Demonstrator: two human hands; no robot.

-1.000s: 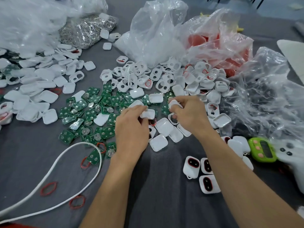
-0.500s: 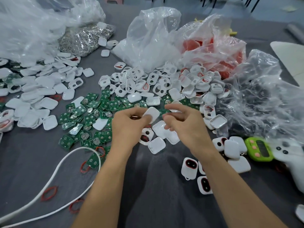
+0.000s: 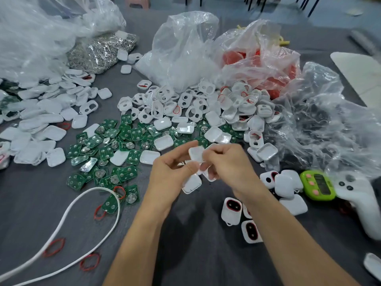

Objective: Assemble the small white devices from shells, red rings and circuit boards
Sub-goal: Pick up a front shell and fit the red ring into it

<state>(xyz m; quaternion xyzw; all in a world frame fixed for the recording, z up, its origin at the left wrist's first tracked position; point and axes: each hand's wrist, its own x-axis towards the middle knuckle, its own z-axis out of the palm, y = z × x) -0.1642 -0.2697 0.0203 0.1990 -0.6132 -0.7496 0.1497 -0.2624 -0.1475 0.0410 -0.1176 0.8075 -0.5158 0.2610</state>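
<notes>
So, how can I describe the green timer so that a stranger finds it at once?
Start at the big crumpled clear bag on the right. Below its near edge, between white devices and a white controller, lies the timer. It is the only lime-green thing, with pink buttons and a dark screen.

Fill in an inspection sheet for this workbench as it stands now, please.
Surface: grey table, crowded.
Job's things: white shells heaped left and centre; green circuit boards scattered mid-table; loose red rings front left; finished devices front right.
Clutter: clear plastic bags, a bag of silvery metal parts, green timer, white controller.
Grippers: left hand and right hand both pinch one held shell above the table.
Cables: white cable loops front left.
Surroundings: pink stool and chair legs beyond the table.
</notes>
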